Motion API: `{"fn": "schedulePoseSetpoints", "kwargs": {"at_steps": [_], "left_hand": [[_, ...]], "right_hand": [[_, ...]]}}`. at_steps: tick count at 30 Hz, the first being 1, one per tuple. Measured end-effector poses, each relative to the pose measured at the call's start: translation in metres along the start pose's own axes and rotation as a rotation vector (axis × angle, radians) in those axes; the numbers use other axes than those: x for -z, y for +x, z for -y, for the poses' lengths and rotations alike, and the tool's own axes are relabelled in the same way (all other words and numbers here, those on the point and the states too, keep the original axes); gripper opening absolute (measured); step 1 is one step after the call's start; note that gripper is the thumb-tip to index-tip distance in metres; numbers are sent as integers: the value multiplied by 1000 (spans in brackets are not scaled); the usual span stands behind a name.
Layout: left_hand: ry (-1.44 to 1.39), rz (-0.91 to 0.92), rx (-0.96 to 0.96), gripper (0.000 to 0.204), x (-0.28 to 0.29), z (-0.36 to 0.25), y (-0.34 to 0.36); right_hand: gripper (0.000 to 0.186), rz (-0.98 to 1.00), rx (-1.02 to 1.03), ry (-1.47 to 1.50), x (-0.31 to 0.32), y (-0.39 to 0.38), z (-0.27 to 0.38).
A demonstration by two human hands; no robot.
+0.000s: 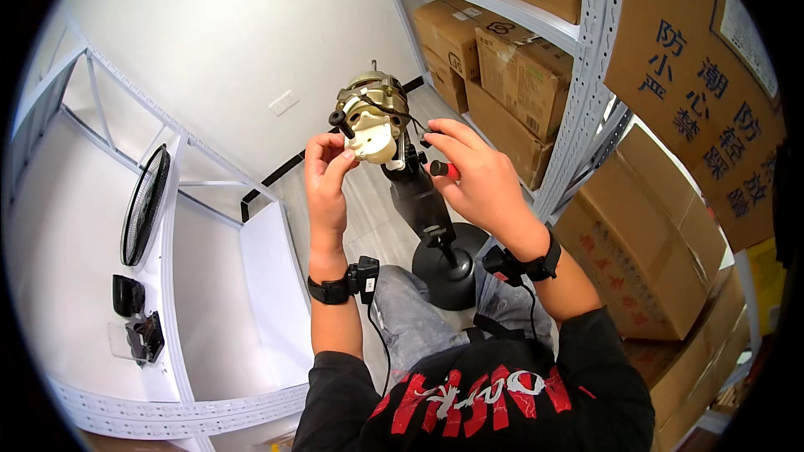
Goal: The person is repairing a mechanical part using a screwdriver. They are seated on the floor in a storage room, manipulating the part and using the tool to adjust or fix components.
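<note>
A metal fan motor [375, 90] with a cream plastic housing [370, 139] and a thin black cable tops a black pedestal stand [414, 205] on a round base [461, 285]. My left hand [328, 169] pinches the housing's left edge, just below a black knob [338, 120]. Just right of the motor, my right hand [476, 174] holds a red-and-black-handled tool [442, 169] against its palm, index and middle fingers reaching toward the cable. What those fingertips touch is too small to tell. The tool's far end is hidden.
A white shelf rack [176, 285] on the left holds a black fan grille [142, 205] and small black parts [128, 295]. Racks with cardboard boxes [519, 84] line the right side, with larger cartons [636, 226] nearer me. A white wall [276, 25] stands ahead. My legs are below the stand.
</note>
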State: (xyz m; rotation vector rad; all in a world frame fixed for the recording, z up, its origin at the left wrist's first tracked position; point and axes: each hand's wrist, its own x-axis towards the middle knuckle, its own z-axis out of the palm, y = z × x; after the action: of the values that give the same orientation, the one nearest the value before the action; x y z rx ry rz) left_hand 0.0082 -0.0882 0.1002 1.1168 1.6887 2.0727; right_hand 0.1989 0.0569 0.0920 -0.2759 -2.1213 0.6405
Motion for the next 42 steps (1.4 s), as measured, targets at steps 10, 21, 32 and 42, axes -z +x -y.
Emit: {"fn": "schedulePoseSetpoints", "kwargs": {"at_steps": [10, 21, 32, 42], "left_hand": [[659, -247, -214, 46, -28, -36, -21], [807, -340, -325, 55, -42, -16, -10], [676, -277, -358, 49, -22, -5, -1], [589, -248, -311, 59, -26, -6, -14]], "right_hand": [[50, -59, 76, 118, -34, 7, -2], [22, -199, 72, 205, -52, 44, -17], [18, -203, 73, 130, -56, 48, -17], [21, -151, 46, 160, -44, 43, -10]]}}
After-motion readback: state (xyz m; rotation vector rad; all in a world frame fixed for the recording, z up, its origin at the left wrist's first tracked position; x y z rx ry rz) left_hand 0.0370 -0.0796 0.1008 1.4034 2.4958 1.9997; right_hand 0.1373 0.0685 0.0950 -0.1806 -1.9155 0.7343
